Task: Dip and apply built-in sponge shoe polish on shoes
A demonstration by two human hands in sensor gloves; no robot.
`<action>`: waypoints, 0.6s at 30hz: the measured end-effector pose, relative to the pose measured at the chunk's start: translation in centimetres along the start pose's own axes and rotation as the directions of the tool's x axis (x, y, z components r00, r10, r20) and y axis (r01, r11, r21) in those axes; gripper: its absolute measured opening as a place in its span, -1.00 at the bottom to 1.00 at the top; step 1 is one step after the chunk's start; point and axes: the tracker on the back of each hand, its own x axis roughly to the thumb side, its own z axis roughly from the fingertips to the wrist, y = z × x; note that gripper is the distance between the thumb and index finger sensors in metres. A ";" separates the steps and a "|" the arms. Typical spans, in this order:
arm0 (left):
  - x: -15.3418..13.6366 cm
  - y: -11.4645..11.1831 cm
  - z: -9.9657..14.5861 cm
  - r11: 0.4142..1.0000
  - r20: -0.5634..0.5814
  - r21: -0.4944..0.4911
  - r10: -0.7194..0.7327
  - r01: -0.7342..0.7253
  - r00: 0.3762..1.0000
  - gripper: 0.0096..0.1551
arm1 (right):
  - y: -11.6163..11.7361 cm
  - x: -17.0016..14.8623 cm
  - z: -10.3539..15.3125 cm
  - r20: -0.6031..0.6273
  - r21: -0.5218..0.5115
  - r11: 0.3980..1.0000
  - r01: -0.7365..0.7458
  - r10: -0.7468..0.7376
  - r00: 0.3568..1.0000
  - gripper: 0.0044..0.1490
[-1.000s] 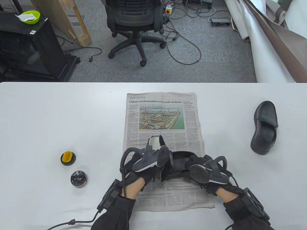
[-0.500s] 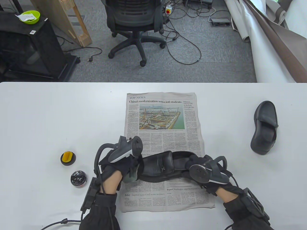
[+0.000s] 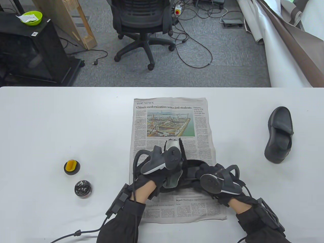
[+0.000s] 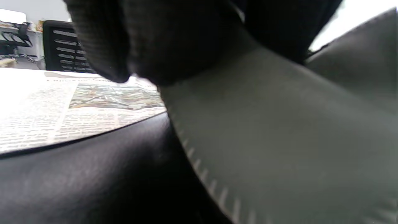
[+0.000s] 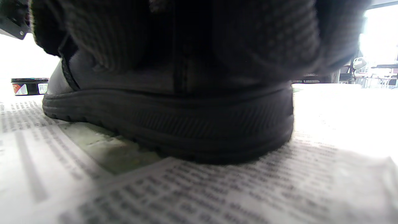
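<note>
A black shoe (image 3: 191, 164) lies on its sole across the newspaper (image 3: 170, 121), toe to the left. My right hand (image 3: 202, 174) grips its heel end; the right wrist view shows the sole (image 5: 174, 121) flat on the paper. My left hand (image 3: 162, 178) holds a grey stitched polishing pad with a black fleece edge (image 3: 174, 144) and presses it on the shoe's upper. The left wrist view shows the pad (image 4: 279, 140) lying on the black leather (image 4: 93, 174). The open polish tin (image 3: 83, 188) and its lid with the yellow sponge (image 3: 72, 167) sit on the table to the left.
A second black shoe (image 3: 279, 134) lies at the right of the white table (image 3: 63, 121). The polish tin also shows in the right wrist view (image 5: 29, 86). Glove cables trail off the table's front edge. An office chair (image 3: 141, 22) stands beyond the far edge.
My left hand swept the pad left to the shoe's toe, then back right over the middle of the upper. The right hand and the shoe have not moved.
</note>
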 end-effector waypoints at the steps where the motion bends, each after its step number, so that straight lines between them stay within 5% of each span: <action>1: -0.3 -0.1 0.0 1.000 -0.004 -0.016 0.018 -0.018 1.000 -0.39 | 0.0 0.0 0.0 0.001 0.000 1.000 0.000 0.000 1.000 -0.46; 8: -2.3 -0.5 0.5 0.997 -0.069 -0.062 -0.045 0.040 0.997 -0.42 | 0.0 0.0 0.0 0.001 0.000 1.000 -0.002 0.002 1.000 -0.47; 18: -7.9 -0.3 2.4 0.955 -0.223 -0.259 -0.208 0.147 0.952 -0.43 | 0.0 0.0 0.0 -0.004 0.002 1.000 -0.005 0.005 1.000 -0.46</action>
